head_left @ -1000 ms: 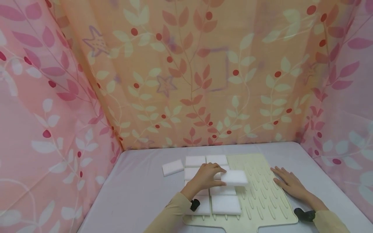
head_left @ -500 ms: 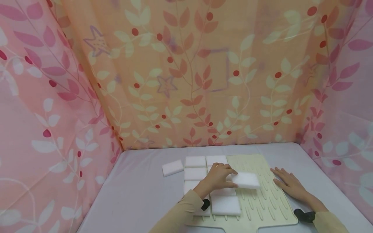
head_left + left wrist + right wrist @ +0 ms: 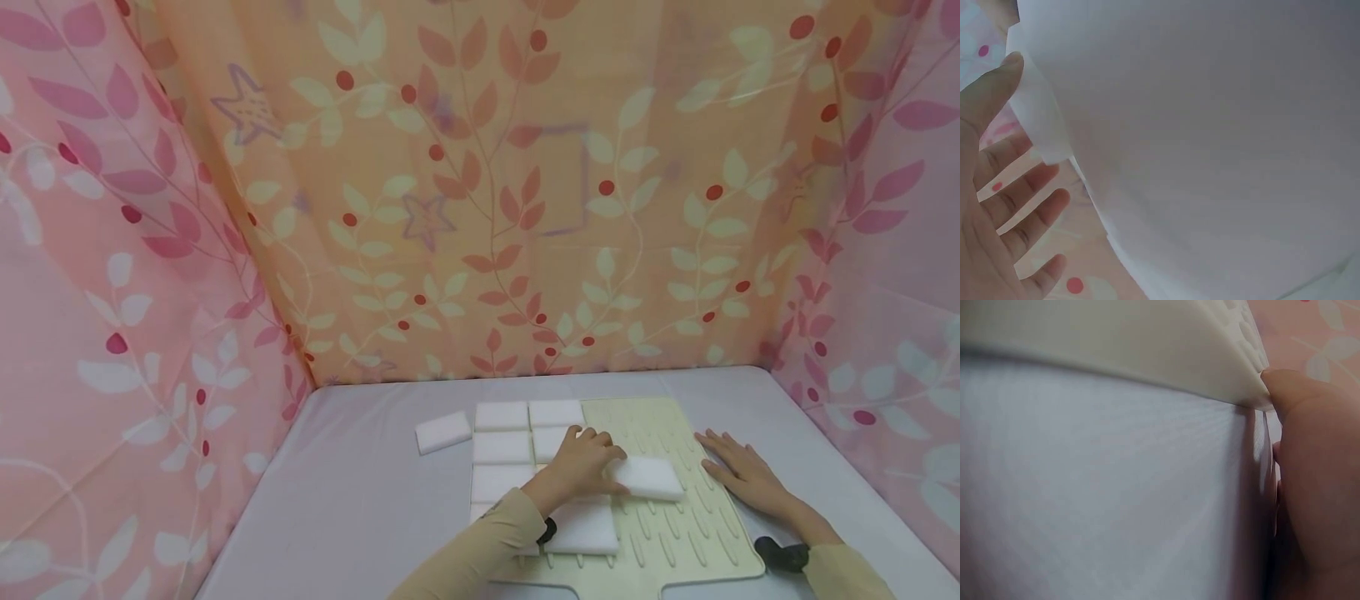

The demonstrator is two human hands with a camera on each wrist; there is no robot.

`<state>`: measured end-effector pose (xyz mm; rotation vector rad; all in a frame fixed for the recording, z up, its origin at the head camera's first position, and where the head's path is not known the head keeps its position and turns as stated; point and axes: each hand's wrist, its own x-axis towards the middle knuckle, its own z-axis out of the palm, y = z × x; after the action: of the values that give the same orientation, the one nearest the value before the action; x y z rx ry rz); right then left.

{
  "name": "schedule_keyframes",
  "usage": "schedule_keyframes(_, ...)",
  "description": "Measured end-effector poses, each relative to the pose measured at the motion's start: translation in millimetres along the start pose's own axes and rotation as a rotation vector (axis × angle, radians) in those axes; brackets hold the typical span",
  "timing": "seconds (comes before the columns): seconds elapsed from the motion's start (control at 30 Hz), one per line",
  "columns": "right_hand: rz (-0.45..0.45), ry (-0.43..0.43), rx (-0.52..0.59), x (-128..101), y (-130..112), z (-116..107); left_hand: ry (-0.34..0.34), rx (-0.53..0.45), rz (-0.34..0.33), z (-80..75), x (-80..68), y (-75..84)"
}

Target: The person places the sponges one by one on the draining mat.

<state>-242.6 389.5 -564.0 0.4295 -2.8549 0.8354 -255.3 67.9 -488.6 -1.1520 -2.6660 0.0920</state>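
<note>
My left hand [image 3: 583,467] pinches one end of a white rectangular sponge [image 3: 652,479] over the middle of a cream ribbed board [image 3: 645,533]. Thumb and fingers hold opposite long edges of it; in the left wrist view the thumb [image 3: 1000,90] lies against a white edge. Whether the sponge touches the board I cannot tell. My right hand [image 3: 750,475] rests flat with fingers extended beside the board's right edge. In the right wrist view its thumb [image 3: 1297,394] touches the edge of the board [image 3: 1116,337]. Nothing is gripped there.
Two columns of white sponges cover the board's left half, among them a far-left sponge [image 3: 502,415] and a near sponge [image 3: 585,529]. One loose sponge [image 3: 443,433] lies left of the board on the white-covered table [image 3: 352,492]. A floral curtain [image 3: 480,275] stands behind.
My left hand has carried the sponge rightward and slightly nearer, from above the second column to over the ribbed part of the board. The right hand has stayed in place.
</note>
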Motion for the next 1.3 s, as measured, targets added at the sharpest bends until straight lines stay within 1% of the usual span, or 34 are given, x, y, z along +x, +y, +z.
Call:
schedule_keyframes(0.17,-0.009,0.004,0.000,2,1,-2,-0.023,0.014,-0.009,-1.8,0.8,0.4)
schedule_keyframes(0.33,-0.022,0.010,0.007,2,2,-1,-0.068,0.020,-0.016,0.9,1.4,-0.1)
schedule_keyframes(0.43,-0.024,0.011,0.013,2,3,-1,-0.074,0.016,-0.019,2.4,0.5,-0.1)
schedule_keyframes(0.7,-0.024,0.012,0.023,1,3,1,-0.064,0.009,-0.018,1.4,-4.0,-1.0)
schedule_keyframes(0.9,-0.023,0.019,0.019,0,3,2,-0.059,-0.039,-0.035,-1.4,-10.0,-5.6)
schedule_keyframes(1.1,-0.018,0.015,0.022,-1,2,0,-0.013,-0.089,-0.048,-4.7,-18.0,-16.6)
schedule_keyframes(1.3,-0.024,0.025,0.030,-2,2,2,0.012,-0.134,-0.079,-3.2,-28.9,-33.2)
